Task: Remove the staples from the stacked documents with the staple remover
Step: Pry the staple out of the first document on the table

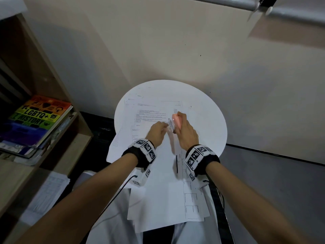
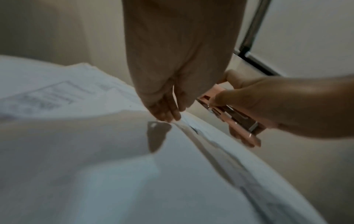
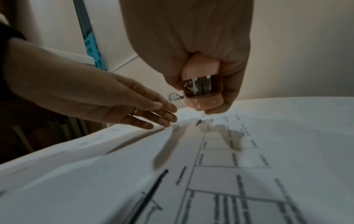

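Note:
A stack of printed documents [image 1: 158,182] [image 2: 95,151] [image 3: 229,166] lies across the round white table [image 1: 207,124] and over my lap. My right hand [image 1: 184,132] [image 2: 277,109] [image 3: 191,53] grips a pink staple remover [image 1: 175,123] [image 2: 235,121] [image 3: 201,91] with metal parts, held just above the paper's top edge. My left hand [image 1: 158,131] [image 2: 168,106] [image 3: 134,109] lies beside it with straight fingers, its fingertips [image 2: 170,117] pressing the top sheet. A ring shows on one left finger. The staple itself is too small to make out.
A wooden shelf [image 1: 52,106] at the left holds a rainbow-coloured book [image 1: 37,118] and loose papers. More papers [image 1: 47,192] lie on a lower surface at the left. A cream wall [image 1: 175,50] rises behind the table. A black pen line [image 1: 176,164] marks the top sheet.

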Action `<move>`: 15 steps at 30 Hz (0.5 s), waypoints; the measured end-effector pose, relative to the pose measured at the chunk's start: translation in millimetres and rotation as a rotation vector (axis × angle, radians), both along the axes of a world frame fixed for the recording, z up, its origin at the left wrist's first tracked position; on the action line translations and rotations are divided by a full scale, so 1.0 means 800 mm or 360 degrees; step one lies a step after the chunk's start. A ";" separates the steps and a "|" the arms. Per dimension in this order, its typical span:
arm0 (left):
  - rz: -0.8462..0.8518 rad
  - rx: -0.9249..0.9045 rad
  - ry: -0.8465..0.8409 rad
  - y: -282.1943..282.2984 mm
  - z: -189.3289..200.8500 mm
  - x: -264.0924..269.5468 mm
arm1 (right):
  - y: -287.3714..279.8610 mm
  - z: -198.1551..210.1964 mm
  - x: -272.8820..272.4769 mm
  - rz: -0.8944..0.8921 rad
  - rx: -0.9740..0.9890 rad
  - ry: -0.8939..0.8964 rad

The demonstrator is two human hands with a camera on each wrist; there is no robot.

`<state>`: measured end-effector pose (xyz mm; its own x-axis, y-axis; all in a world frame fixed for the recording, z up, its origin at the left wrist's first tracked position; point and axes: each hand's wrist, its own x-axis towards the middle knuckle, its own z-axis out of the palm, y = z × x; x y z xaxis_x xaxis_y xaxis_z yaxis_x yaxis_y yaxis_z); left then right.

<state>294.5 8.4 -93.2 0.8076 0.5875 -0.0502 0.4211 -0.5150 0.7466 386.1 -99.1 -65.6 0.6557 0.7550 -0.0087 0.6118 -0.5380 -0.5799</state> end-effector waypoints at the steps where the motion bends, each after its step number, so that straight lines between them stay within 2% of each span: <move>1: 0.0136 -0.0294 -0.0199 -0.004 0.001 -0.002 | -0.001 0.002 -0.003 0.0007 0.0023 -0.0005; 4: 0.0412 -0.1059 -0.0521 -0.018 0.015 -0.007 | -0.006 0.009 -0.013 0.0017 0.0074 0.0005; 6: 0.0503 -0.1305 -0.0670 -0.025 0.024 -0.011 | -0.009 0.010 -0.020 0.0006 0.0114 0.0038; 9: 0.0570 -0.1296 -0.0792 -0.036 0.021 -0.020 | -0.017 0.009 -0.029 -0.0009 0.0162 0.0112; 15: 0.0796 -0.0985 -0.0836 -0.044 0.014 -0.027 | -0.028 0.009 -0.053 0.0027 0.0155 0.0104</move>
<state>272.8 -26.7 -81.9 0.4775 0.8620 -0.1702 0.0186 0.1838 0.9828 343.6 -121.9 -58.4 0.6432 0.7653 0.0228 0.5794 -0.4671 -0.6679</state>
